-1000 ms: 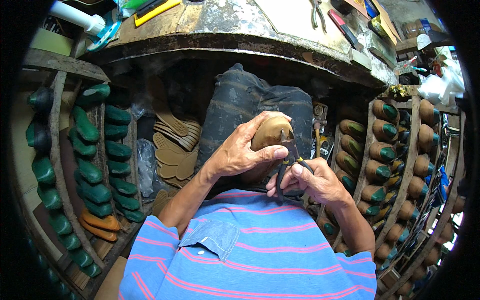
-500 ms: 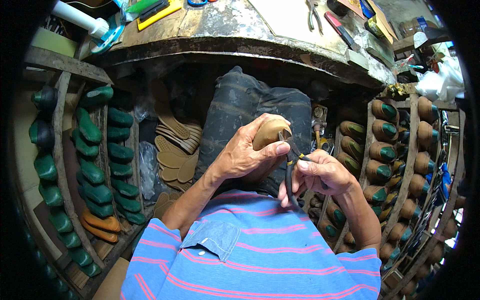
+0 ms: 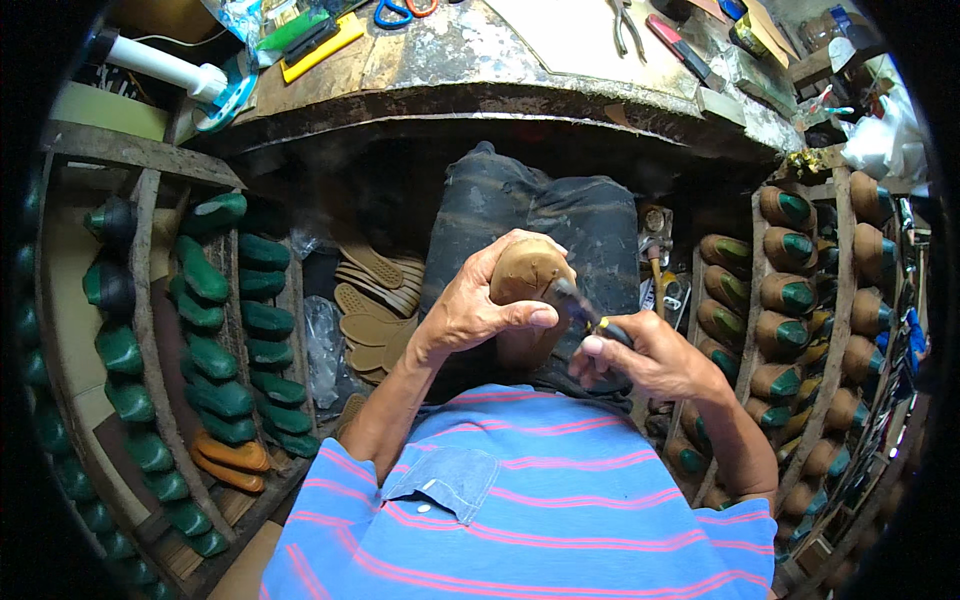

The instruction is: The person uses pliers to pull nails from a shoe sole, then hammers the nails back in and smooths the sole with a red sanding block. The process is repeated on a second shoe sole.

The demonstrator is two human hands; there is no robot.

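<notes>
My left hand [image 3: 470, 310] is wrapped round a tan shoe piece [image 3: 528, 270], its rounded end up and marked with small dark creases or nails. The thumb lies along its near side. In my right hand [image 3: 655, 360] is a pair of pliers [image 3: 585, 315] with dark handles and a yellow band; motion blurs its jaws. The jaws are close to the right side of the shoe piece, and I cannot tell whether they touch it. Both hands are over my lap, above my dark trousers [image 3: 490, 205].
A worn workbench [image 3: 420, 95] crosses the front, with another pair of pliers [image 3: 628, 30], a red-handled knife [image 3: 680, 50] and blue-handled scissors [image 3: 392, 14]. Racks of green shoe lasts [image 3: 210, 355] stand left, racks of brown shoes [image 3: 790, 295] right. Tan soles [image 3: 375, 335] are stacked by my left leg.
The pliers have swung from upright on the rounded end to a slant at its right side. My right hand has turned and shifted slightly right. The head view has shifted a little.
</notes>
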